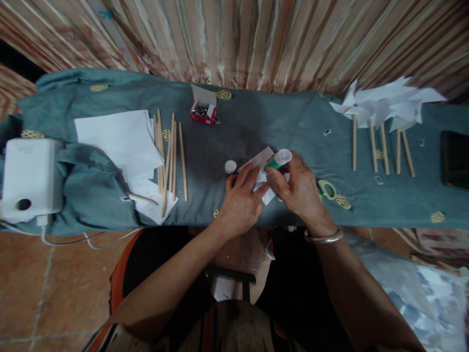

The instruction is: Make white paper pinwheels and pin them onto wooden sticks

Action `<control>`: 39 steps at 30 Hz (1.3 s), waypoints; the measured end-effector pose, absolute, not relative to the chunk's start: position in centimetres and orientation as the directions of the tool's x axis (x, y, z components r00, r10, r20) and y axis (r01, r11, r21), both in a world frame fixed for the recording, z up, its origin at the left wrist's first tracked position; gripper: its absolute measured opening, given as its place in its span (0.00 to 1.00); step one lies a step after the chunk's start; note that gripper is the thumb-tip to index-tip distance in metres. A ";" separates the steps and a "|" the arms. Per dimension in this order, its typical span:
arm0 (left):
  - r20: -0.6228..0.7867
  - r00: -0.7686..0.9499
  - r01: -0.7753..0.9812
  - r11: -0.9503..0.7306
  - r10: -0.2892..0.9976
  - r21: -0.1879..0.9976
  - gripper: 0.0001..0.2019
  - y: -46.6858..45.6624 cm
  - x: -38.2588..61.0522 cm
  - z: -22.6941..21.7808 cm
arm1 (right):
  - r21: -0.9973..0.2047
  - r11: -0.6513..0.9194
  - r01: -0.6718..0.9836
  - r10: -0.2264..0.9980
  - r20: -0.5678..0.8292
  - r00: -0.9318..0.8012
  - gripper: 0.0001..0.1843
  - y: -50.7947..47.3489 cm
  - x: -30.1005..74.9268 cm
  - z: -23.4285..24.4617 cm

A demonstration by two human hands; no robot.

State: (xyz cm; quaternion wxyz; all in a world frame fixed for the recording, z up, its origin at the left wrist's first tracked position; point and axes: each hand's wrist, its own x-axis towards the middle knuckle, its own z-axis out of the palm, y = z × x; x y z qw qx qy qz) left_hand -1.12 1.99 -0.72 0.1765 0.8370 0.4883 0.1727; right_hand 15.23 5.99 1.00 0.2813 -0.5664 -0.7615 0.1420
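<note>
My right hand [301, 189] is wrapped round a green and white glue stick [279, 158], tilted over a piece of white paper [264, 155]. The glue stick's lower end is hidden by my fingers and the paper. Flat on that paper lies my left hand [240, 203], its fingers spread and pressing on it. Just beyond my left fingertips stands a small round white cap [230, 167]. Light green scissors [328, 189] lie beside my right hand, partly hidden under it.
White paper sheets [113, 139] and several wooden sticks [174, 161] lie on the left. An open red box [202, 112] holds small metal pieces. Paper pinwheels [388, 105] on sticks are at right, near a dark device [455, 159]. A white appliance [32, 176] stands far left.
</note>
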 end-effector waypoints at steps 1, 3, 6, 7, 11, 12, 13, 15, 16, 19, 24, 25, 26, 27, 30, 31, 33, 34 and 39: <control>0.114 0.464 0.755 -0.459 0.879 0.469 0.20 2.0 -1.1 -0.7 | -0.535 0.319 0.782 0.942 0.267 -0.202 0.19 6.0 15.2 1.1; 0.106 0.466 0.750 -0.456 0.879 0.479 0.20 2.0 -1.1 -0.6 | -0.535 0.323 0.780 0.942 0.261 -0.211 0.18 6.0 15.0 1.2; 0.102 0.468 0.748 -0.455 0.878 0.483 0.20 2.1 -1.1 -0.4 | -0.540 0.321 0.778 0.945 0.242 -0.222 0.19 6.0 14.9 1.3; 0.102 0.469 0.750 -0.457 0.877 0.479 0.20 2.1 -1.1 -0.5 | -0.540 0.320 0.778 0.945 0.236 -0.225 0.19 6.0 14.8 1.4; 0.110 0.470 0.759 -0.464 0.876 0.457 0.20 2.1 -1.1 -0.6 | -0.543 0.328 0.773 0.944 0.229 -0.240 0.18 6.0 14.8 1.5; 0.112 0.468 0.760 -0.464 0.877 0.455 0.20 2.1 -1.1 -0.6 | -0.542 0.330 0.773 0.943 0.225 -0.244 0.18 6.0 14.8 1.5; 0.113 0.466 0.760 -0.463 0.877 0.456 0.20 2.1 -1.1 -0.7 | -0.540 0.331 0.773 0.943 0.222 -0.249 0.17 6.0 14.8 1.5; 0.110 0.466 0.760 -0.461 0.878 0.458 0.21 2.1 -1.1 -0.7 | -0.537 0.333 0.775 0.943 0.210 -0.260 0.15 5.9 14.8 1.6; 0.108 0.467 0.760 -0.461 0.878 0.458 0.21 2.1 -1.2 -0.6 | -0.537 0.335 0.774 0.942 0.204 -0.267 0.15 5.9 14.8 1.7; 0.106 0.469 0.762 -0.462 0.877 0.454 0.22 2.1 -1.2 -0.6 | -0.538 0.346 0.769 0.938 0.196 -0.285 0.13 5.8 14.9 1.8; 0.105 0.461 0.759 -0.453 0.881 0.467 0.22 2.1 -1.3 -0.8 | -0.545 0.358 0.758 0.933 0.190 -0.305 0.13 5.6 15.2 1.9; 0.105 0.462 0.760 -0.454 0.881 0.466 0.22 2.0 -1.3 -0.8 | -0.548 0.359 0.756 0.933 0.187 -0.307 0.13 5.6 15.3 1.9; 0.106 0.463 0.760 -0.456 0.880 0.463 0.22 2.0 -1.3 -0.8 | -0.551 0.358 0.754 0.933 0.183 -0.309 0.13 5.5 15.4 1.9; 0.106 0.465 0.762 -0.458 0.879 0.458 0.22 2.0 -1.3 -0.8 | -0.552 0.358 0.753 0.933 0.181 -0.310 0.13 5.5 15.4 2.0; 0.104 0.464 0.767 -0.458 0.879 0.449 0.22 2.0 -1.3 -0.9 | -0.547 0.360 0.756 0.932 0.182 -0.312 0.13 5.4 15.7 2.1; 0.103 0.464 0.769 -0.458 0.880 0.446 0.21 2.0 -1.3 -0.9 | -0.542 0.362 0.759 0.932 0.188 -0.311 0.13 5.4 15.8 2.1; 0.102 0.462 0.773 -0.456 0.881 0.442 0.21 2.0 -1.3 -0.9 | -0.528 0.367 0.766 0.930 0.203 -0.305 0.14 5.4 15.9 2.1; 0.103 0.461 0.773 -0.456 0.882 0.441 0.21 2.0 -1.3 -1.0 | -0.522 0.369 0.769 0.930 0.211 -0.303 0.14 5.4 16.0 2.1; 0.098 0.468 0.774 -0.461 0.878 0.434 0.20 2.1 -1.3 -1.1 | -0.516 0.378 0.769 0.925 0.244 -0.291 0.16 5.3 15.9 1.9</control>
